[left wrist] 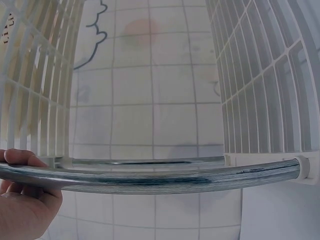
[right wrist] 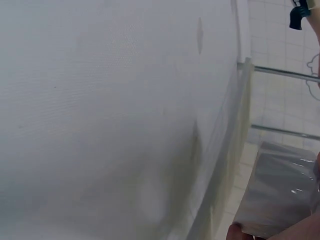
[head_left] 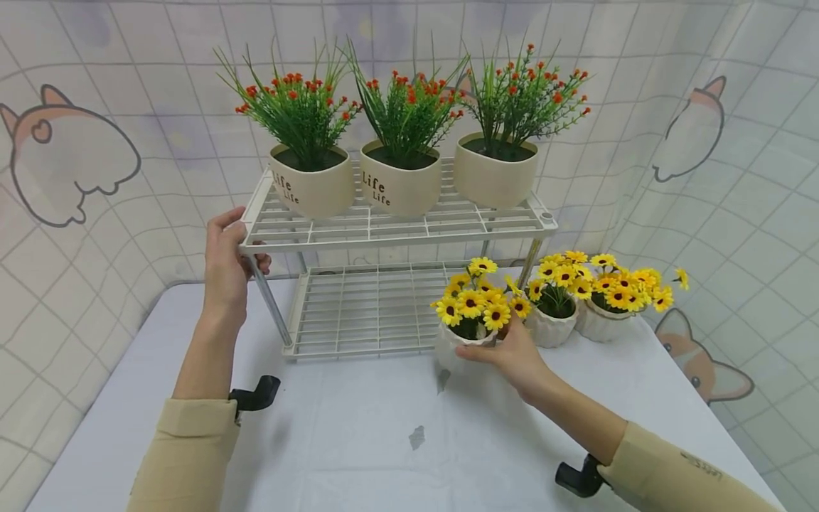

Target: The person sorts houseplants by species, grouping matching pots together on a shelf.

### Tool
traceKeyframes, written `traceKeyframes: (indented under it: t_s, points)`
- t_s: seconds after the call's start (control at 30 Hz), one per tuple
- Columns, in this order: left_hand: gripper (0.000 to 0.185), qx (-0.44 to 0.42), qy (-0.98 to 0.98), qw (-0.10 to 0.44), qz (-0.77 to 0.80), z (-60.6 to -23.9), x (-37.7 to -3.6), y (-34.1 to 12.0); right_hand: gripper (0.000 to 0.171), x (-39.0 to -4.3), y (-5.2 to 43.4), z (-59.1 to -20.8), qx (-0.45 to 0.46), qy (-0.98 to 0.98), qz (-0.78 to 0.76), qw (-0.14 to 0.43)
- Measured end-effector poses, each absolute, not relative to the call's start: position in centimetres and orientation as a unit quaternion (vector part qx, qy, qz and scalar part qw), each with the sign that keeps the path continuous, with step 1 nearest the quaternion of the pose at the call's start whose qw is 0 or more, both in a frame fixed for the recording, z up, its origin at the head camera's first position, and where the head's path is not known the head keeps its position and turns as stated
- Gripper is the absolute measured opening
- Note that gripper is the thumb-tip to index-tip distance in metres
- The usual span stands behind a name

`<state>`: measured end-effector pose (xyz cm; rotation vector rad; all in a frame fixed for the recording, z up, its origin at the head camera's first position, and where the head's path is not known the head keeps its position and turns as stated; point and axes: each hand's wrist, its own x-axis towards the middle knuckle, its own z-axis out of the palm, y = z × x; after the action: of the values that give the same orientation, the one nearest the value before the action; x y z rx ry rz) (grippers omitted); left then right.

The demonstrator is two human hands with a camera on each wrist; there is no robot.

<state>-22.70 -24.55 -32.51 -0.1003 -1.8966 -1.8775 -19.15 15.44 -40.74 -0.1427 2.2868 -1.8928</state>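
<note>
Left hand [head_left: 225,263] is curled round the front left corner of the white wire rack [head_left: 397,227], thumb up on the top shelf edge, fingers wrapped about the chrome post [left wrist: 150,180] below it; the left wrist view shows the fingertips [left wrist: 20,158] lying over that metal tube. Right hand [head_left: 512,355] is down on the worktop [head_left: 358,441], its grip closed round the side of a white pot of yellow sunflowers [head_left: 470,320], thumb along the rim. That pot stands on the worktop just in front of the rack's lower shelf [head_left: 365,306], at its right end.

Two more white pots of yellow sunflowers: one [head_left: 558,299] just behind the held pot, the other [head_left: 614,302] beside it further right, the two close together. Up on the top shelf, three cream pots in a row, each holding green sprigs with small red blossoms: the left pot [head_left: 311,186] and the middle pot [head_left: 399,186] carry the words "Life Life", and the right pot [head_left: 495,178] shows plain.

The worktop wears a pale white cover with a couple of small grey marks [head_left: 417,435]. Behind and on both sides hangs a tiled-pattern curtain [head_left: 128,85] printed with cartoon cats.
</note>
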Motion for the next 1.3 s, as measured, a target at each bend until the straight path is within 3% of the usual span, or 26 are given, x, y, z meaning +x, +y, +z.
traceKeyframes:
  t_s: [0.67,1.3]
  points:
    - [0.044,-0.037,-0.688,0.237,-0.685,-32.6,-22.7,-24.6,0.097,-22.1,10.3,-44.3,-0.050,0.769,-0.633,0.069]
    - [0.043,-0.038,-0.684,0.238,-0.688,-32.5,-22.6,-24.5,0.099,-22.5,6.0,-44.6,-0.054,0.796,-0.602,0.042]
